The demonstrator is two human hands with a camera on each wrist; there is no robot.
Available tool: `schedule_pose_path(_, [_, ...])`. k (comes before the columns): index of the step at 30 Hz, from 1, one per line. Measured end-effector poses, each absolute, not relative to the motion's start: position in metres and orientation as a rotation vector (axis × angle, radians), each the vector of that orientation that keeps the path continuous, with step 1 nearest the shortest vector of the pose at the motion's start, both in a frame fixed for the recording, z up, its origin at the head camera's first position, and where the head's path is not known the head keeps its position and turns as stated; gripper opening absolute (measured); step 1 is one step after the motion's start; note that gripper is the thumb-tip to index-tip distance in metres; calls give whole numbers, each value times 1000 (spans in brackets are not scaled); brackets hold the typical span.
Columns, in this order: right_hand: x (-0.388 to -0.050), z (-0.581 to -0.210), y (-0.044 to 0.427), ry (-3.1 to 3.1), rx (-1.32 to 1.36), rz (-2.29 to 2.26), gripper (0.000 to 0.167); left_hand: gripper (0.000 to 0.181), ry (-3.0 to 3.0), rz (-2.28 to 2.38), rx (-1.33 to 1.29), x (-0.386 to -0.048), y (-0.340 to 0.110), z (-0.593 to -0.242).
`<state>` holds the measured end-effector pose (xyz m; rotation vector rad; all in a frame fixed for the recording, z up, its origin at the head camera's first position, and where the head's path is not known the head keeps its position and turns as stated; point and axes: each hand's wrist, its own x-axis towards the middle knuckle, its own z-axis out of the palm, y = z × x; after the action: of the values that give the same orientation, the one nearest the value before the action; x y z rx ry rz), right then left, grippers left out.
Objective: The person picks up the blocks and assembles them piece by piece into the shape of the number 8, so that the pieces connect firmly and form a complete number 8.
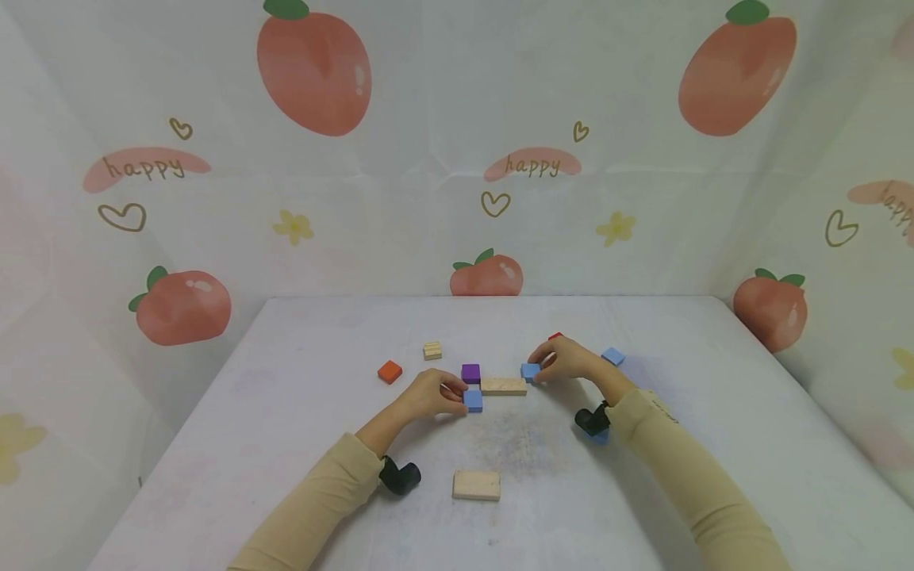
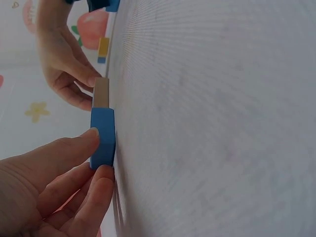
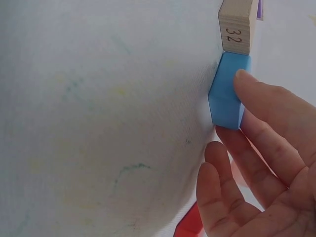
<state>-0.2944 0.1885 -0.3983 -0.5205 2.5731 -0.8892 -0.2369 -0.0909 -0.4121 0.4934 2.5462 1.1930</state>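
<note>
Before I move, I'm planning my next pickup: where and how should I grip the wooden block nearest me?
Pinch the wooden block from above, probably mid-length across its long sides: it lies flat, longest left to right, nothing touching it.

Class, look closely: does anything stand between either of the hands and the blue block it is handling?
Nothing visible does: the left hand directly pinches one blue block, and the right hand directly pinches another blue block.

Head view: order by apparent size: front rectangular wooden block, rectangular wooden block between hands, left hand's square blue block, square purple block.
1. Front wooden block
2. Middle wooden block
Unranked: blue block and purple block, too alike to rank.
</note>
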Motion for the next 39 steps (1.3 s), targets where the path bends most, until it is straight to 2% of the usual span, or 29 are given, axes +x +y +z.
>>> schedule_pose_path(18, [-294, -399, 189, 2560, -496, -906, 36, 32, 2546, 1194, 489, -237, -92, -411])
schedule_pose_path(25, [-293, -397, 192, 2566, -564, -910, 38, 33, 2547, 1190, 474, -237, -92, -412])
schedule_pose_path(39, [-274, -386, 215, 2559, -632, -1011, 36, 33, 2536, 1210, 469, -235, -91, -412])
